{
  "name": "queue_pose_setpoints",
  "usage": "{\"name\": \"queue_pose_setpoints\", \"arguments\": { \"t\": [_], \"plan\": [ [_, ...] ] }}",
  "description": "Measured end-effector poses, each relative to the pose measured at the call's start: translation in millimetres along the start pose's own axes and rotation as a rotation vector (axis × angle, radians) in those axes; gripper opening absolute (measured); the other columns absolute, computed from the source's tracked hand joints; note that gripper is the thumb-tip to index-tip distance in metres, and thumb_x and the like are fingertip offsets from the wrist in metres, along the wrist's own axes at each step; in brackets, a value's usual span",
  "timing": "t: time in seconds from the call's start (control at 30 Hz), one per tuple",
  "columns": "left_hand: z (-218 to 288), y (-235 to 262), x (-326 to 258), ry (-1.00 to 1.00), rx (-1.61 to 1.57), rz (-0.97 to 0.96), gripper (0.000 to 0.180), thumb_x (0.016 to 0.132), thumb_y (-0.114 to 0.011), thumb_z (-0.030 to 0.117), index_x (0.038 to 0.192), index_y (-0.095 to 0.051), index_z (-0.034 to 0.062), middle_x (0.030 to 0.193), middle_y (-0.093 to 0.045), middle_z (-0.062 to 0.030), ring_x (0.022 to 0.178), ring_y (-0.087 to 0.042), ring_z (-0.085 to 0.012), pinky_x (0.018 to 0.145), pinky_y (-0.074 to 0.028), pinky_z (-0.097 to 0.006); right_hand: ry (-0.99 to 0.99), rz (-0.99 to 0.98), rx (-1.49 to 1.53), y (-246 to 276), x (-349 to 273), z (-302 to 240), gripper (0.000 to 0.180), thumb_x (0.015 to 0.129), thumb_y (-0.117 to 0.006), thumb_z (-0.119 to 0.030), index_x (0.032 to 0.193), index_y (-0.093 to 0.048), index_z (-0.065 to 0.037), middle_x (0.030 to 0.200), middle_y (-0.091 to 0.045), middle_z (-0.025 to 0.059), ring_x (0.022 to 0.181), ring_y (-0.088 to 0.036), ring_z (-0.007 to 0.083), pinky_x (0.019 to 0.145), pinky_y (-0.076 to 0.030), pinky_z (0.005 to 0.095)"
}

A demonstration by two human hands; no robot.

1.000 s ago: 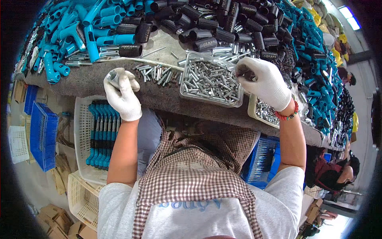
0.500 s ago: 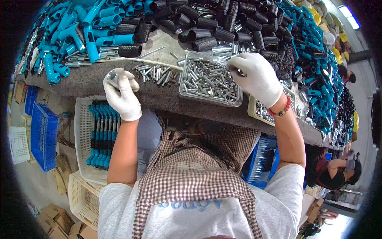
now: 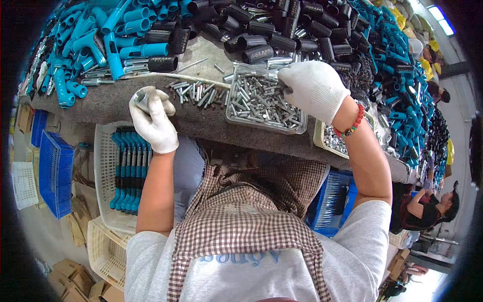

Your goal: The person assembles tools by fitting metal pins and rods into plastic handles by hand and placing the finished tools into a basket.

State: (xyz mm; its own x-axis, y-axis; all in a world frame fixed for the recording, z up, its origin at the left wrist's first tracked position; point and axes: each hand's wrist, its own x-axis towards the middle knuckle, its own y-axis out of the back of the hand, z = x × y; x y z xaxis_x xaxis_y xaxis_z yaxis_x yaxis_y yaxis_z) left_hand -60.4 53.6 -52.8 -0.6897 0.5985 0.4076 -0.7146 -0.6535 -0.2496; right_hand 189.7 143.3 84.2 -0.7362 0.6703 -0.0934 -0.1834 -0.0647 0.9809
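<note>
My left hand (image 3: 155,122), in a white glove, is closed round a short silvery metal part (image 3: 142,98) whose rounded end shows between thumb and fingers. It hovers over the near edge of the bench. My right hand (image 3: 316,89), gloved too, is above the right side of a clear plastic tub (image 3: 265,126) filled with small metal pins (image 3: 256,98). Its fingers are drawn together, and what they hold, if anything, is hidden. Beside the tub, more loose pins (image 3: 201,94) lie on the grey cloth.
Teal handle parts (image 3: 143,51) and black sleeves (image 3: 256,54) are heaped across the far side. A second tub of metal bits (image 3: 334,141) stands at the right. Below the bench's left side, a white crate (image 3: 105,171) holds teal-and-black tools (image 3: 132,171). A person (image 3: 422,207) is off to the right.
My right hand has moved slightly left and turned, its back now facing up and its fingers more hidden. My left hand keeps its hold, almost still. The person at right has shifted.
</note>
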Motion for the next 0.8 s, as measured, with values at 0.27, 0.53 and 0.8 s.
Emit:
{"name": "queue_pose_setpoints", "arguments": {
  "t": [0.27, 0.53, 0.8],
  "plan": [
    [3.1, 5.5, -0.9, -0.042, 0.053, 0.006, 0.019, 0.099, -0.050, 0.022, 0.107, -0.052, 0.0042, 0.081, -0.060, -0.0046, 0.057, -0.049, -0.0085, 0.050, -0.040, -0.022, -0.019, 0.237, 0.016, 12.4, 0.3, -3.7, 0.018, 0.077, -0.064, -0.022, 0.084, -0.063, -0.005, 0.081, -0.064, 0.0144, 0.077, -0.064, 0.0330, 0.070, -0.052, 0.0424],
    [4.6, 1.5, -2.6, 0.018, -0.011, -0.022, 0.029, 0.097, -0.053, 0.029, 0.108, -0.049, 0.0024, 0.080, -0.059, -0.0059, 0.056, -0.050, -0.0092, 0.052, -0.041, -0.022, 0.342, 0.399, 0.263, 19.0, 62.2, -71.5, 0.013, 0.076, -0.064, -0.016, 0.079, -0.061, -0.004, 0.077, -0.062, 0.0137, 0.073, -0.063, 0.0323, 0.067, -0.051, 0.0424],
    [4.6, 6.6, -0.7, 0.000, 0.067, -0.035, 0.022, 0.097, -0.052, 0.021, 0.109, -0.050, 0.0022, 0.082, -0.060, -0.0056, 0.059, -0.052, -0.0088, 0.053, -0.042, -0.022, 0.439, 0.202, 0.216, -11.2, 130.7, -95.7, 0.022, 0.077, -0.063, -0.020, 0.089, -0.066, -0.003, 0.083, -0.066, 0.0164, 0.081, -0.066, 0.0338, 0.075, -0.053, 0.0415]
  ]
}}
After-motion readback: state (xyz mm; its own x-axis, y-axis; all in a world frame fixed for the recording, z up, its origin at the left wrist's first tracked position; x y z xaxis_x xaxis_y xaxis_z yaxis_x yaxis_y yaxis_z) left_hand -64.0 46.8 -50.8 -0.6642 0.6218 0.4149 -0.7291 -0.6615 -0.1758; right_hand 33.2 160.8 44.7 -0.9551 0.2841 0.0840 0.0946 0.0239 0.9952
